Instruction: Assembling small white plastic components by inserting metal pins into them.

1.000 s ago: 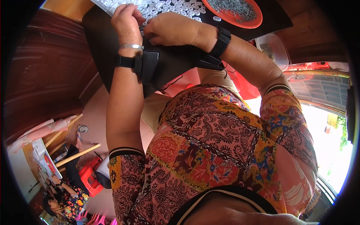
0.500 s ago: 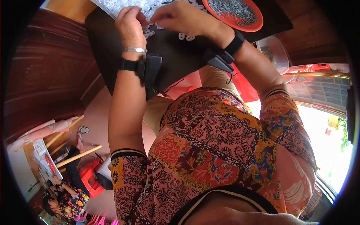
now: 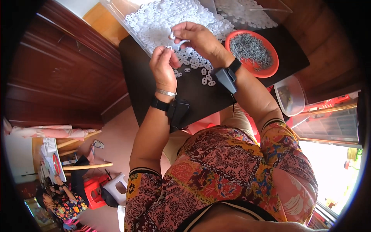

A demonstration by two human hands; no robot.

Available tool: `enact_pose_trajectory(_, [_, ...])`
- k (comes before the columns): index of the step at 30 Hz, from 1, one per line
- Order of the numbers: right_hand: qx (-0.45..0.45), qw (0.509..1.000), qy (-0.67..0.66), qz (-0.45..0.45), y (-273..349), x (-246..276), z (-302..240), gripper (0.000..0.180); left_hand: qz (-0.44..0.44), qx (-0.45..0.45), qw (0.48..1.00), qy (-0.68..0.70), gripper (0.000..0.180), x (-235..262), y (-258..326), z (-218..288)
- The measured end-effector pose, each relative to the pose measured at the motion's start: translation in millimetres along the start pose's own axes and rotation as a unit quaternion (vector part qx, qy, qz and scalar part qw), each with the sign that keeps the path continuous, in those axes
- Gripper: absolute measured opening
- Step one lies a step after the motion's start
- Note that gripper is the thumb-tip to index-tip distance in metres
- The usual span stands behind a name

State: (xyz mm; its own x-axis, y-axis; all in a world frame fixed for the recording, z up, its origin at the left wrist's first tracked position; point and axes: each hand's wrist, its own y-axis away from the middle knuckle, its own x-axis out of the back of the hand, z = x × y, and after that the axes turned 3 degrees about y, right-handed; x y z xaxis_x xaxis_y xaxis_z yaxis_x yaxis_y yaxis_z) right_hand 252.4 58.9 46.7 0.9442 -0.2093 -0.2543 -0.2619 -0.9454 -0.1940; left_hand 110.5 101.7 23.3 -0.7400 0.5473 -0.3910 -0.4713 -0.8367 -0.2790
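My left hand [image 3: 164,66] is closed in a pinch, thumb and forefinger on a small white plastic piece [image 3: 168,47] that pokes up from the fingertips. Just above and to the right, my right hand [image 3: 199,39] pinches another small white plastic piece [image 3: 172,35]. The two hands are close but apart. Beneath and beyond them a heap of small white oval plastic pieces with two holes [image 3: 162,24] fills a clear container and spills onto the black tabletop [image 3: 143,83]. Some loose ones [image 3: 209,80] lie near my right wrist.
A red-orange bowl [image 3: 275,58] of small grey metal fasteners [image 3: 250,48] stands to the right on the table. A clear plastic tub [image 3: 295,98] is beyond the table's right edge. At the lower left another person [image 3: 69,203] sits near a red stool [image 3: 94,193].
The view has shifted, so the table and both hands sit lower and further right. My hands have risen from the loose pieces, with a white piece now visible in each pinch.
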Motion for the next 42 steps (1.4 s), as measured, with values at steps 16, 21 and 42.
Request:
enact_pose_trajectory(16, [0.026,0.997,0.043,-0.050,3.9,-15.4,15.2,0.020,0.022,-0.007,0.999,0.045,0.020,-2.0,1.0,9.2])
enact_pose_trajectory(21, [0.082,0.992,0.073,-0.061,4.0,-16.2,20.5,0.026,0.040,-0.023,0.997,0.060,0.019,0.2,-2.4,6.8])
enact_pose_trajectory(42, [0.068,0.990,0.121,-0.002,3.3,-6.4,13.1,0.020,0.026,-0.010,0.996,-0.079,0.016,2.1,-1.4,3.0])
